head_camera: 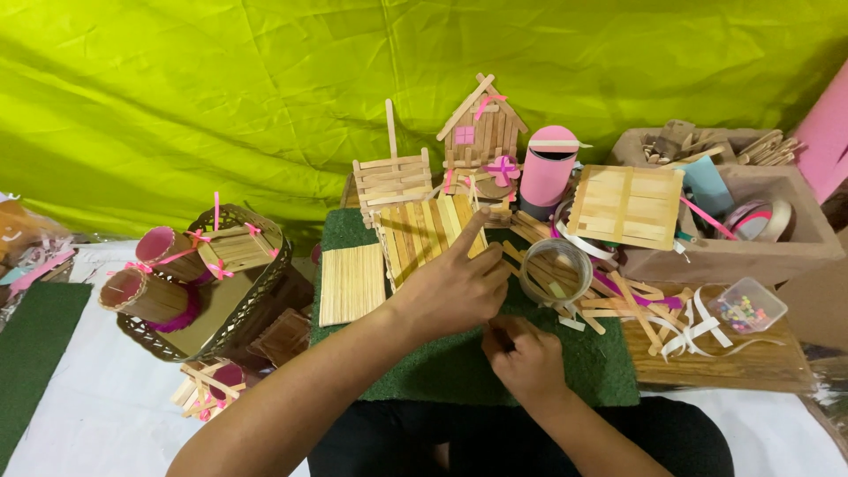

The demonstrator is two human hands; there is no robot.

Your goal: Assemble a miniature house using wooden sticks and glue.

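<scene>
My left hand [452, 287] rests over the green mat [592, 367], index finger stretched out onto a slanted panel of glued wooden craft sticks [424, 234]. Its other fingers curl down toward my right hand [523, 358], which is closed just below it on something small and dark that I cannot make out. A flat craft-stick panel [352, 283] lies to the left of my left hand. A clear round tape roll [555, 269] sits just right of my hands among loose sticks [618, 305].
Behind stand a craft-stick house [481, 124], a small stick fence piece [390, 177], a pink cylinder [546, 172] and a stick panel [625, 205] on a cardboard box [751, 252]. A metal basket [221, 300] with pink-trimmed stick crafts sits left. A clear bead box [746, 305] lies right.
</scene>
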